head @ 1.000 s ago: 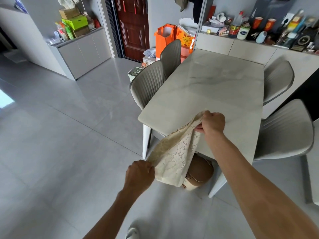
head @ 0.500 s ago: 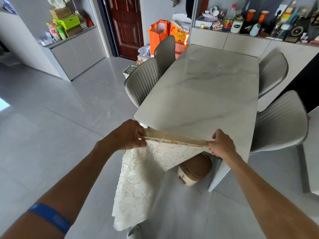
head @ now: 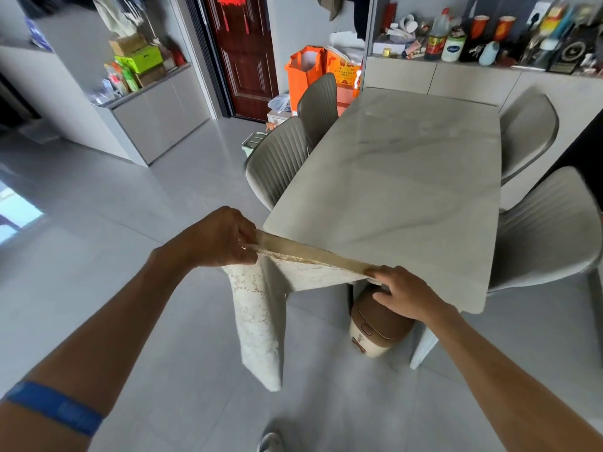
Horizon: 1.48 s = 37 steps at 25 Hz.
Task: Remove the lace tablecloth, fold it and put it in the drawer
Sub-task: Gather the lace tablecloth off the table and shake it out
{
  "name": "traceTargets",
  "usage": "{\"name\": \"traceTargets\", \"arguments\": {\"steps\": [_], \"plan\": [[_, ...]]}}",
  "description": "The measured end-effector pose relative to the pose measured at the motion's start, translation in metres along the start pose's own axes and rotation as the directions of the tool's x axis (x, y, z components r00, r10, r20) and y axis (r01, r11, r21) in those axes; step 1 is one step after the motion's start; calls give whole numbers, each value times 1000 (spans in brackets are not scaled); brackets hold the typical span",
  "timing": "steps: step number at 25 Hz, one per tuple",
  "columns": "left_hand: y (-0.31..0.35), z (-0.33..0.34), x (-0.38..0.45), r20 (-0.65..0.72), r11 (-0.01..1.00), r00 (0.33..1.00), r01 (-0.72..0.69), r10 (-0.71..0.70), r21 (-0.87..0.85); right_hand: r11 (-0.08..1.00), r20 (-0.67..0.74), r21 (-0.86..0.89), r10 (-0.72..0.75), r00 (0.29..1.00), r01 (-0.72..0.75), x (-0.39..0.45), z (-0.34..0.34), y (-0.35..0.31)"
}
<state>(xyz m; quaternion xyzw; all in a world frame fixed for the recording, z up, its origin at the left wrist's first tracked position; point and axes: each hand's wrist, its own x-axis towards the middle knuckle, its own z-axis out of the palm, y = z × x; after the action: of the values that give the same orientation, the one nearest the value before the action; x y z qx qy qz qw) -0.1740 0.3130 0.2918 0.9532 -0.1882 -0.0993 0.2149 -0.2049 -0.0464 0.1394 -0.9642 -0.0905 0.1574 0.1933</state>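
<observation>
Item: lace tablecloth [head: 261, 321], cream, openwork floral pattern, soft and limp. Location: off the counter [head: 408, 177], held in the air at its near end, between my two hands. Its top edge is pulled taut into a straight band; the rest hangs as a narrow, doubled panel below my left hand [head: 218, 238], its tip well above the floor.

Grip, left: closed in a fist-like pinch on the band's left end. Grip, right: right hand [head: 404, 295] with fingers closed over the band's other end, palm down.

Step in hand, as I judge it: folding. Removal looks done, since the counter top is bare marble-look stone, pale grey, veined, smooth, with rounded corners.

Next move calls for: bringing the two ends together to halve the band, keeping tension so the slack lace does not twist; then finding the drawer, which I cannot pick out here.

Also present: four ribbed grey chairs, two per side; a brown-and-cream rice cooker [head: 375, 331] on the floor under the counter; glossy grey floor tiles.
</observation>
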Motion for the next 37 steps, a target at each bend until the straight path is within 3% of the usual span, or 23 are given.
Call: {"name": "traceTargets", "arguments": {"steps": [3,5,13,17,21,24,26,31,37], "plan": [[-17,-10,-3,39,989,997,53,-59,138,991,-258,-122,-92,962,62,12,-24,-14],[-33,-9,-4,38,978,993,103,-112,179,976,-357,-179,-178,917,120,18,-56,-22],[-68,9,7,-34,959,961,270,-274,-91,972,-439,-113,-234,868,205,25,-136,-54],[-70,33,9,-1,947,956,292,-295,-136,973,-398,-130,-229,888,192,19,-144,-54],[-71,49,13,36,934,954,300,-299,-197,982,-481,-98,-190,856,163,13,-141,-61],[-71,67,11,-16,910,934,343,-357,-234,990,-526,-27,-135,840,142,13,-146,-66],[-68,82,9,-48,865,888,432,-458,-256,990,-537,-7,-120,835,138,13,-147,-69],[-61,106,8,135,686,818,548,-559,-479,986,-507,31,-125,853,163,9,-141,-68],[-59,93,5,-116,790,830,464,-546,-400,971,-264,43,-216,940,235,-9,-134,-32]]}}
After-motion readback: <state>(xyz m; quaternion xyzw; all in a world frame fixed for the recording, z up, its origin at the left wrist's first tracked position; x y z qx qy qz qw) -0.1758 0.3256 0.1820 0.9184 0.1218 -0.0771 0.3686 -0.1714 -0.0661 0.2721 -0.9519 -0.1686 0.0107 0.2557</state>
